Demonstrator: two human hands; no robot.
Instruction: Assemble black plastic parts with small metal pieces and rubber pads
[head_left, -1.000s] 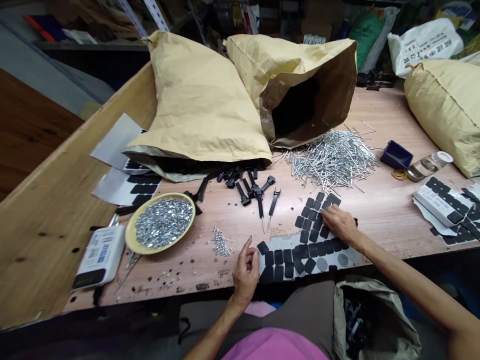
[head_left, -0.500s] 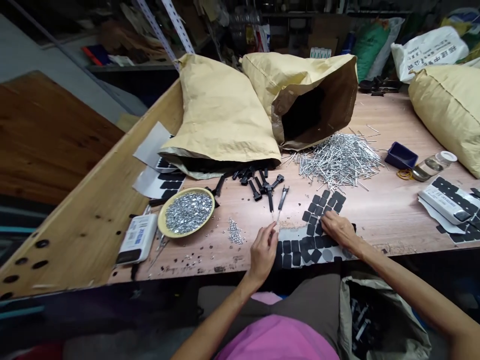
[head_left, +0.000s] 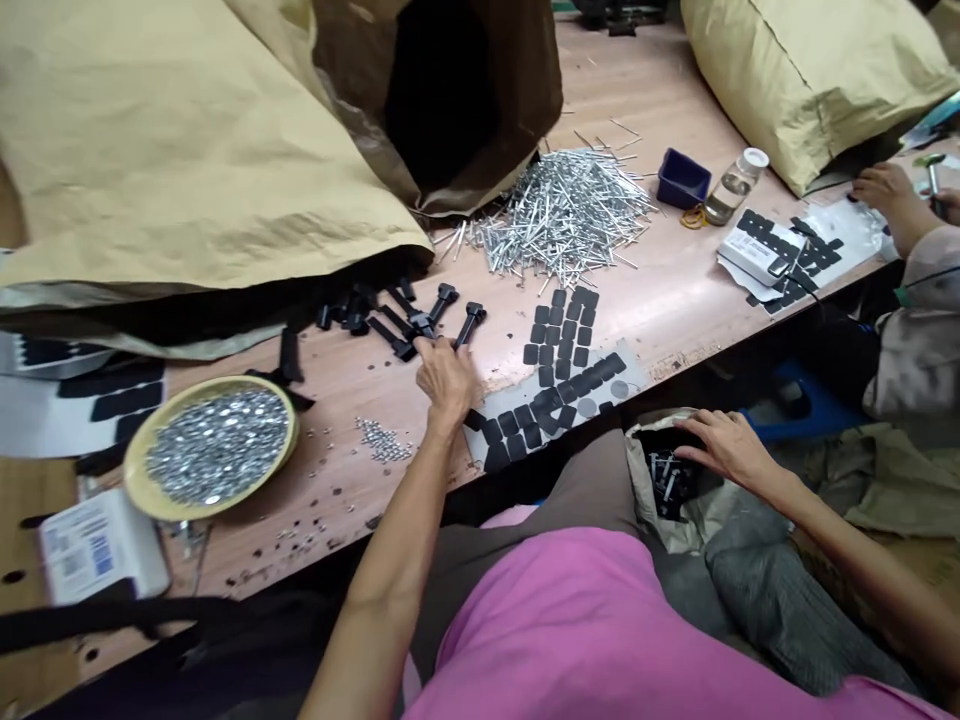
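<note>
Fingertips of the left hand (head_left: 448, 380) curl onto the black handles (head_left: 409, 322) near the table's (head_left: 675, 290) front edge, under the sack (head_left: 187, 150); a grip cannot be told. The right hand (head_left: 724, 445) hangs spread, holding nothing, over the bag (head_left: 679, 530) below that edge.

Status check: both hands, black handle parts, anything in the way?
Left hand on the black handle parts, grip unclear. Right hand open over the bag beside the lap. Pad sheet lies right of the left hand, nothing blocking.
</note>
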